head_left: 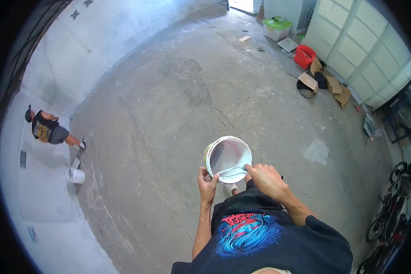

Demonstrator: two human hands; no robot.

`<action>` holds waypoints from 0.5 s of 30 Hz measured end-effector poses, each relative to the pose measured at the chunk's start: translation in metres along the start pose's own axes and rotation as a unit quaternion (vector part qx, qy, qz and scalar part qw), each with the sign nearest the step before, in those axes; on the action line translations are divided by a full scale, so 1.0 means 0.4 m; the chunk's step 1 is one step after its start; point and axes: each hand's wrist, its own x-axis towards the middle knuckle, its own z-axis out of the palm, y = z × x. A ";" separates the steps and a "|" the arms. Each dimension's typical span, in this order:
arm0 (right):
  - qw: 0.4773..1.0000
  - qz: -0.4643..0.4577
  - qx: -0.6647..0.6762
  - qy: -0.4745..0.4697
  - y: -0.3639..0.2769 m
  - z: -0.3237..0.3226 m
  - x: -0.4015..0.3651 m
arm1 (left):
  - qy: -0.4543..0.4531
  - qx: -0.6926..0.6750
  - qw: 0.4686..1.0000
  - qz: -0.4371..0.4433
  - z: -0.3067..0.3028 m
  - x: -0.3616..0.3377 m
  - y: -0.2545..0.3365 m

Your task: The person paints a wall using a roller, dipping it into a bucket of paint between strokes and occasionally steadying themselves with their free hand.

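Note:
A white bucket (pixel 248 150) is held in front of my body, its mouth tilted up toward me, with smooth white paste (pixel 236 160) inside. My left hand (pixel 206 184) grips the near left of its rim, thumb on the edge and fingers under the outside. Closed around the handle of a putty knife (pixel 233 171), my right hand (pixel 266 179) is at the right side of the rim. The putty knife's thin pale edge spans the near part of the mouth toward my left thumb. Its handle is mostly hidden in my fist.
By the left wall stands another person (pixel 45 127), with a white bucket (pixel 76 176) close by. At the far right are a red container (pixel 304 57), cardboard boxes (pixel 334 85) and a green-lidded bin (pixel 277 28). Motorcycles (pixel 390 201) stand along the right edge. The concrete floor (pixel 169 114) is cracked.

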 end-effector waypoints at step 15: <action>0.994 0.062 0.068 0.064 0.303 -0.212 0.668 | -0.019 -0.005 1.000 -0.024 0.089 0.839 0.000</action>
